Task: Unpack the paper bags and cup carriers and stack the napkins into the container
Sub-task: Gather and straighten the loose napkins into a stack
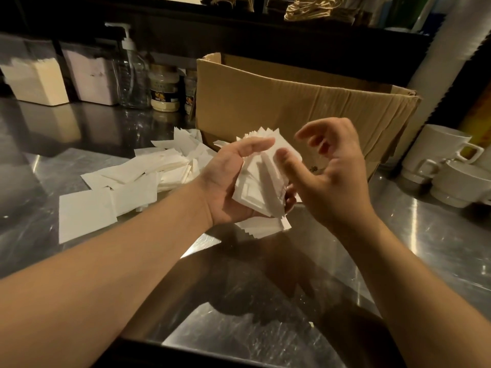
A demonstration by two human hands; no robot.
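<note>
Presently held: one fanned bundle of napkins [261,179], white, thin, square-cut, edges splayed into a saw-tooth at top and bottom; the sheets are too many and too close to count. The left hand [233,181] grips the bundle, thumb laid across its top, fingertips showing beneath its lower right edge. The right hand [332,171] sits just beside it, fingers loosely curled and spread, blurred, the thumb near or touching the face of the bundle; which, I cannot tell.

Loose napkins [127,187]: one scattered heap on the counter to the left of the hands, flat and overlapping, count not legible.

Counter [265,301]: one, brushed steel, scratched, reflective.

Cardboard box [292,102]: one, brown, corrugated, creased wall, open top, behind the hands.

Containers [37,81]: two, translucent, rectangular, back left, side by side, with pale contents.

Pump bottle [130,73]: one, clear plastic, white pump.

Jars [164,88]: two, labelled, between pump bottle and box.

Cups [446,166]: white ceramic, handled, stacked at right; at least three.

Shelf at rear: two bundles of brown paper bags [310,9] with twisted-cord handles.
</note>
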